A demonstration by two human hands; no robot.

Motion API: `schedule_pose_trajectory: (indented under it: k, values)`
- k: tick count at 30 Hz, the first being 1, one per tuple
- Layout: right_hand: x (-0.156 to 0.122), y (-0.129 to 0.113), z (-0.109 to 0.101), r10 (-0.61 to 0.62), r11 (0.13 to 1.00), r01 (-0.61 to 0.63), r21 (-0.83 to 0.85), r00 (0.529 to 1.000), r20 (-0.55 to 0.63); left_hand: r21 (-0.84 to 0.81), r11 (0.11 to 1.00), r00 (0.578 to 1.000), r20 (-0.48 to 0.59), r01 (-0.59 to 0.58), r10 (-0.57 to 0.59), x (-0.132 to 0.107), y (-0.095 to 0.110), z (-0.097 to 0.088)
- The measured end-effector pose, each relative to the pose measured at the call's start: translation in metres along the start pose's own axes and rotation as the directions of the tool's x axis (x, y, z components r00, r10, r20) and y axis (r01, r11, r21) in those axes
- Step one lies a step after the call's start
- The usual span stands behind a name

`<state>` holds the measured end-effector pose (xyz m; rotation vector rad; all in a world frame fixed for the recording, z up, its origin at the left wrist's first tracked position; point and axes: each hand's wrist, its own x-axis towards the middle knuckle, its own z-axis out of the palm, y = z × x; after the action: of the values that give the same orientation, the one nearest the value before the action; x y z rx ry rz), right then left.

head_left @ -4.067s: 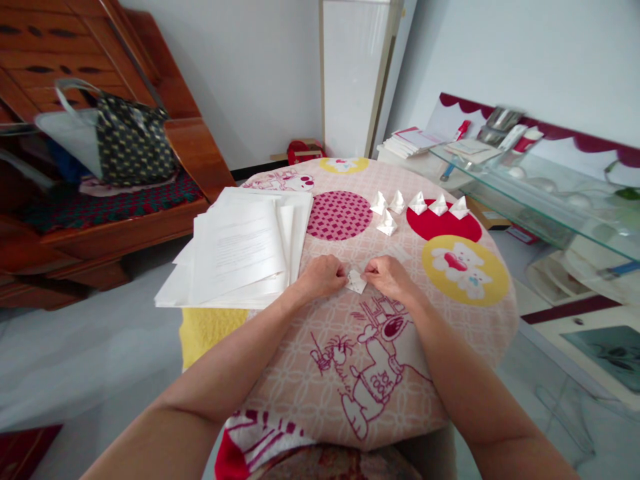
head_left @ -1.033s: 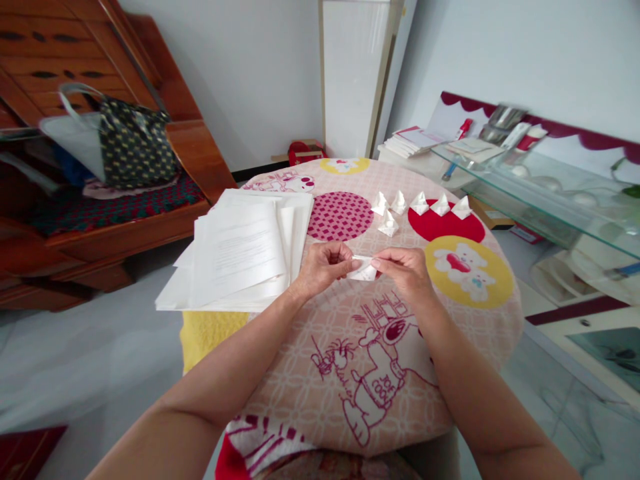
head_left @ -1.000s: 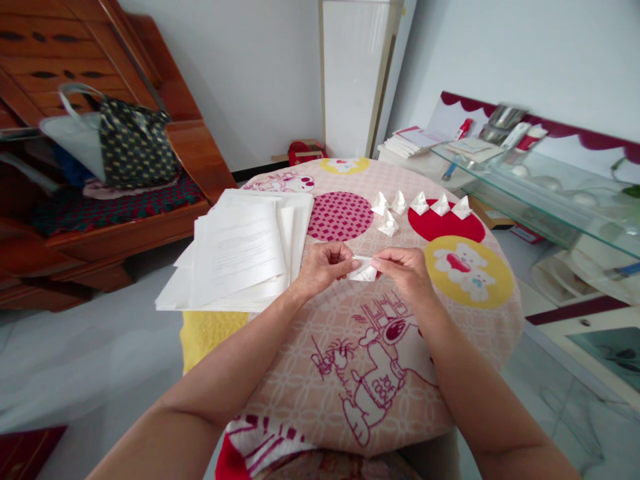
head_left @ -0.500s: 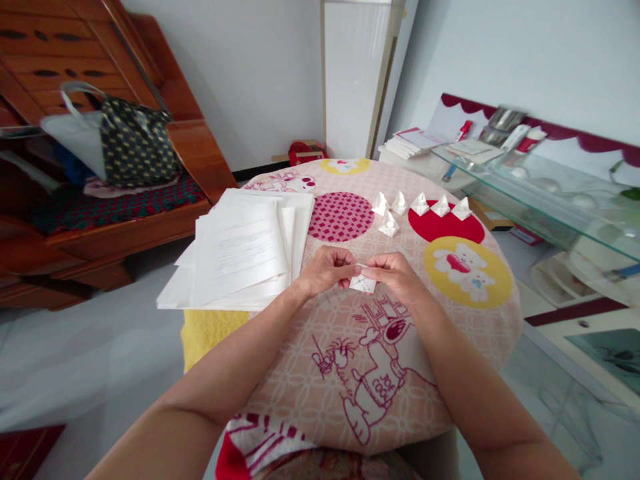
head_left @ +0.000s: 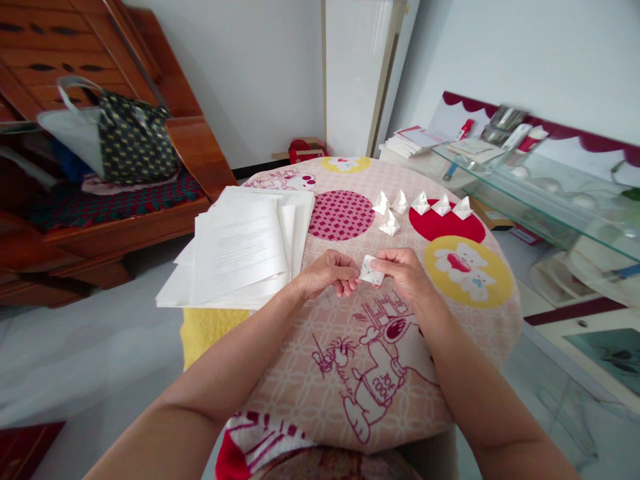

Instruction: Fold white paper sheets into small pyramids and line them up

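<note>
A small folded white paper piece (head_left: 371,271) with faint marks is held over the table by my right hand (head_left: 404,268), pinched between thumb and fingers at its upper right. Just left of it is my left hand (head_left: 331,272), its thumb stretched toward the paper and its fingers loosely bent apart below. It grips nothing that I can see; whether a fingertip touches the paper's left corner is unclear. Beyond my hands several small folded paper shapes (head_left: 389,224) with raised points stand on the patterned tablecloth (head_left: 295,373).
Left of my hands lies a stack of white sheets (head_left: 245,250), the top one printed. A glass shelf (head_left: 550,200) with small items stands at the right. On a wooden bench (head_left: 130,220) at the left sits a dark patterned bag (head_left: 135,137).
My left fingers have come off the folded paper and loosened. My right hand has shifted slightly right with the paper, which is now tilted and shows more of its face.
</note>
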<state>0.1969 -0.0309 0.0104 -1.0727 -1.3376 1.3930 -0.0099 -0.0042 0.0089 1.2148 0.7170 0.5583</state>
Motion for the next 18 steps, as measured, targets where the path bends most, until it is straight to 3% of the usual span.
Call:
schedule_pose_trajectory:
  k: [18]
  values:
    - [-0.0047,-0.0089,0.0011,-0.098,0.978,0.096,-0.186,0.995,-0.002,-0.078,0.985,0.987,0.072,0.151,-0.146,-0.0014,0.0018,-0.0015]
